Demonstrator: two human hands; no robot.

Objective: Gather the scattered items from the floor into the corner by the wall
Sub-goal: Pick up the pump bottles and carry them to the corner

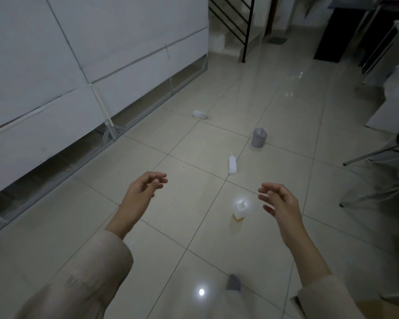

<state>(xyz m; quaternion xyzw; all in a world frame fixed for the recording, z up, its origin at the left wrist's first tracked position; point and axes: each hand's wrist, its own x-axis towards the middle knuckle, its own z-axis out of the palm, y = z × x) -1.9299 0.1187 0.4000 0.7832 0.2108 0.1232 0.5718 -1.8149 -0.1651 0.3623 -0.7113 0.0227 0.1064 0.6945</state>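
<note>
Several items lie scattered on the pale tiled floor. A small clear bottle with amber liquid [238,211] stands upright between my hands. A white bottle [232,164] lies on its side just beyond it. Farther off a grey cylindrical cup [259,137] stands upright, and a small white object [199,114] lies near the wall panels. My left hand [143,187] and my right hand [278,202] hover above the floor with fingers apart, holding nothing. The right hand is close to the clear bottle, not touching it.
White panels on a metal frame [78,72] run along the left. A black stair railing [247,26] stands at the back. Metal chair or stand legs [373,155] and dark furniture [339,31] crowd the right side. My foot in a grey sock [233,282] is below.
</note>
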